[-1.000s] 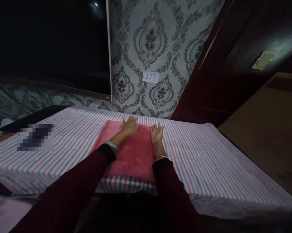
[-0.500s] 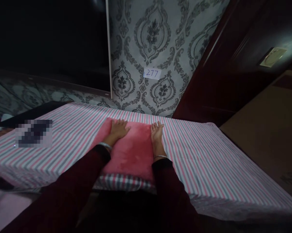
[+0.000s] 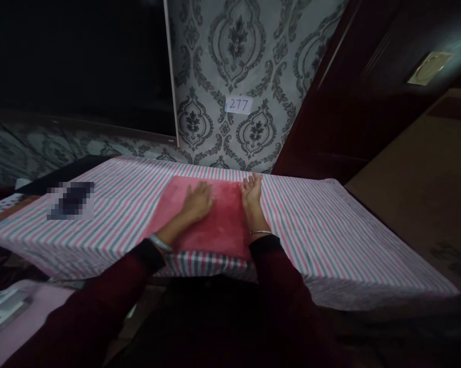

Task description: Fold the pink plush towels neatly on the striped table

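A pink, fuzzy square cloth point(image 3: 222, 232) lies flat along the front of the striped tablecloth point(image 3: 310, 230). Over its upper middle is my left hand point(image 3: 198, 202), slightly blurred, thumb apart from the fingers and nothing gripped; whether it touches the pile I cannot tell. At the cloth's right edge rests my right hand point(image 3: 252, 193), turned on its side with the palm partly up and fingers apart. Each wrist wears a bracelet.
A large dark screen point(image 3: 77, 66) hangs at the left of the patterned wall, beside a paper label point(image 3: 238, 105). A pixelated dark object point(image 3: 73, 199) lies at the table's left. A power strip point(image 3: 5, 314) is below, at lower left. Brown cardboard point(image 3: 418, 189) stands at the right.
My left hand has moved right across the cloth, toward its middle. My right hand stays near the right edge. The camera view has shifted slightly.
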Demonstrator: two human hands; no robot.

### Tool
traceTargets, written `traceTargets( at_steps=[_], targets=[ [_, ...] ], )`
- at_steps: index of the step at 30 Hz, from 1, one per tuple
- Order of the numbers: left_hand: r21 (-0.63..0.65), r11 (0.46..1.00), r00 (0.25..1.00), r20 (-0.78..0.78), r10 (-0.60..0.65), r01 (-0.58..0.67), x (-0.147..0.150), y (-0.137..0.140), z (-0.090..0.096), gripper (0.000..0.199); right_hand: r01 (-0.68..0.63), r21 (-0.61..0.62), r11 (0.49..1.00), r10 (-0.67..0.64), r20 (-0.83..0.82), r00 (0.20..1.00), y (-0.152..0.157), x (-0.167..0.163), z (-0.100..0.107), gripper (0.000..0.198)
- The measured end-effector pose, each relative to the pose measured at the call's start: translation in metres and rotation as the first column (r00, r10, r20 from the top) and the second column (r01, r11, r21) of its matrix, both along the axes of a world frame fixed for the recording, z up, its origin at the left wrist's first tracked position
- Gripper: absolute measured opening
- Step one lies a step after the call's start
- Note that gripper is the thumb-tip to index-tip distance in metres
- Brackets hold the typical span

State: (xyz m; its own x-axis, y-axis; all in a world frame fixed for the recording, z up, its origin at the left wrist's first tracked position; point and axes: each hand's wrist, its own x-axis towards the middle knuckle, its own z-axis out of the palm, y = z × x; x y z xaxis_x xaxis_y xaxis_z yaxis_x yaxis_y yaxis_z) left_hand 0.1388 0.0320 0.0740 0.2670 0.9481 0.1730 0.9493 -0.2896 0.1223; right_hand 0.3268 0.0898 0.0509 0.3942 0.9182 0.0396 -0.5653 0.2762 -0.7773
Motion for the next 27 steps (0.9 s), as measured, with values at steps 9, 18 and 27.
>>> traceTargets(
  at_steps=[9, 18, 27],
  targets=[
    [0.034, 0.980, 0.980, 0.007, -0.198, 0.198, 0.069, -0.053, -0.056, 0.058, -0.022, 0.017, 1.000, 0.021, 0.049, 0.999, -0.030, -0.009, -0.045, 0.057],
    [0.057, 0.987, 0.983, -0.102, 0.156, -0.150, -0.058, -0.047, -0.050, 0.065, -0.032, 0.034, 0.999, 0.031, 0.039, 0.999, -0.022, -0.007, -0.049, 0.063],
    [-0.043, 0.919, 0.920, -0.032, 0.391, -0.392, -0.137, -0.021, -0.028, 0.068, 0.043, -0.077, 0.996, -0.024, 0.237, 0.971, -0.011, -0.004, -0.036, 0.057]
  ],
)
